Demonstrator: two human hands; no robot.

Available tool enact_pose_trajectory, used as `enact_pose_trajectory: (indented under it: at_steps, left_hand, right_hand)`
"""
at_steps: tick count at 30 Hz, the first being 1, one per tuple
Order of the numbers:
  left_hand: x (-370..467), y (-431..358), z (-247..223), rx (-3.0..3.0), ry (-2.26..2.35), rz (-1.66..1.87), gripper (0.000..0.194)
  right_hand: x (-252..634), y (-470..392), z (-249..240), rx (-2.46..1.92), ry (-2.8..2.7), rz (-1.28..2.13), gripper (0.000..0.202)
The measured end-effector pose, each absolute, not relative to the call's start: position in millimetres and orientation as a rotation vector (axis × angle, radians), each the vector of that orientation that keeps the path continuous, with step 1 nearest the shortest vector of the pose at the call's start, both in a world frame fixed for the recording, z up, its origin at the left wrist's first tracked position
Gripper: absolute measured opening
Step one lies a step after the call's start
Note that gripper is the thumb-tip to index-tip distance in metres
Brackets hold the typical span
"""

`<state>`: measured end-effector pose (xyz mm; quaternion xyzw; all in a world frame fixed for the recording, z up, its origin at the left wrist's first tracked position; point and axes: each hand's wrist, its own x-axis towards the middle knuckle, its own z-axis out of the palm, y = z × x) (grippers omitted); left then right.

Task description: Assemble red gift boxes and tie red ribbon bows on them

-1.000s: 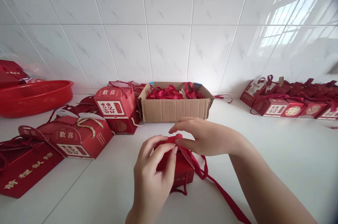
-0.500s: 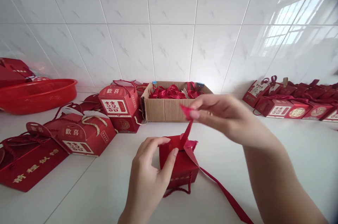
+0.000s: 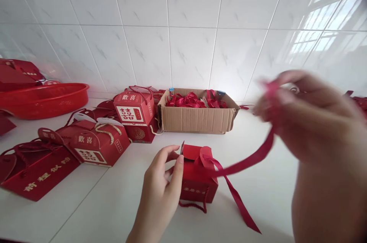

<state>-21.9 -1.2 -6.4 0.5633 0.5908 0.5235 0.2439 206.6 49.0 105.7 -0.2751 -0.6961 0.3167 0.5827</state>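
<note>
**Ribbon Handling at the Red Gift Box**

The upright lid flap (image 3: pixel 182 147) is pinched between thumb and index finger of the left hand (image 3: pixel 163 182). The red gift box (image 3: pixel 199 186) is seated on the white counter (image 3: pixel 109 212), before the cardboard carton (image 3: pixel 197 119). The satin ribbon (image 3: pixel 255 157) is clamped in the fingers of the right hand (image 3: pixel 318 120), which is blurred; exact finger placement cannot be told. The flap should be steadied lightly to avoid creasing, and the ribbon drawn evenly, flat and untwisted

Labels, left to right: 前程似锦 is printed in gold on the dark red box (image 3: pixel 43 176); 歡喜 and 囍 are carried by the gable box (image 3: pixel 100 143) and the stacked box (image 3: pixel 131 111). The gold line on the gift box is only partly legible; no brand can be identified
</note>
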Motion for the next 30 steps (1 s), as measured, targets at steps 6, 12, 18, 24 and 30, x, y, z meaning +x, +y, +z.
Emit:
enact_pose_trajectory:
  at_steps: [6, 12, 18, 24, 30]
  left_hand:
    - [-26.2, 5.6, -12.7, 1.242, 1.618, 1.455, 0.036]
    - [-23.9, 4.5, -11.5, 1.173, 1.592, 1.437, 0.037]
    - [-22.9, 2.9, -9.6, 1.256, 1.507, 1.429, 0.036]
    - [-28.0, 5.1, -15.1, 1.269, 1.443, 1.391, 0.037]
    - [-31.3, 7.7, -16.1, 1.197, 1.301, 1.370, 0.035]
  right_hand:
    - [137.1, 67.4, 62.2, -0.909, -2.114, 1.099, 0.010]
    - [121.8, 75.2, 42.5, -0.998, -2.204, 0.953, 0.007]
    - [111.0, 71.1, 37.1, -0.948, -2.219, 1.064, 0.010]
    - [109.9, 70.6, 39.7, -0.922, -2.288, 1.065, 0.011]
    - [115.9, 70.0, 44.2, -0.966, -2.320, 1.048, 0.010]
